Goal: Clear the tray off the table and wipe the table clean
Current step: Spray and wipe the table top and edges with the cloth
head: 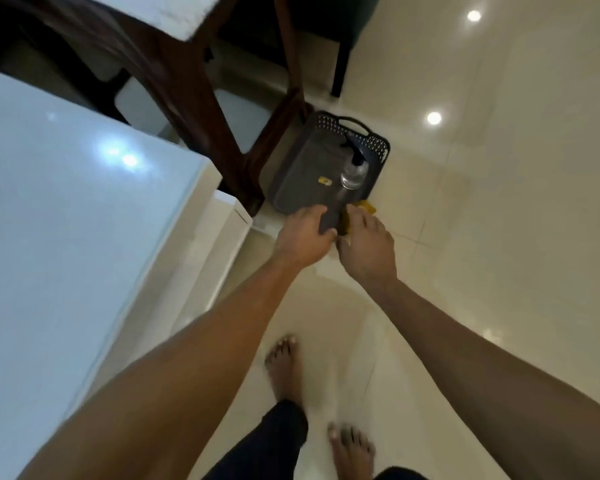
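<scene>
I see the floor [499, 237] as the largest surface: glossy cream tiles with thin grout lines and round light reflections. At left the table [66, 220] shows a smooth, pale, glass-like top with a thick white edge and a squared corner. Beyond it stand dark brown wooden chair legs [194, 98], slanted and blurred.

The tray [309, 168] is off the table, low over the floor beside the chair legs and just past the table corner; I cannot tell whether it rests on the floor. It is dark grey plastic, rectangular with rounded corners, a flat matte base and a raised rim. The far rim is perforated with small round holes and carries a looped handle. Its long axis runs from the near end at my hands away and up to the right, with the handle end pointing away from me.

A clear bottle [354, 171] with a dark pump top lies or leans in the tray's right part, pump end toward the far rim. A small yellow item [325, 181] sits on the base; it is too small to identify.

My left hand [303, 237] grips the near rim, fingers curled over the edge. My right hand [368, 247] sits just beside it, fingers bent down onto a yellow cloth [366, 206] at the tray's near right corner; I cannot tell whether it also grips the rim.

Two bare feet [284, 368] stand on the tiles below.
</scene>
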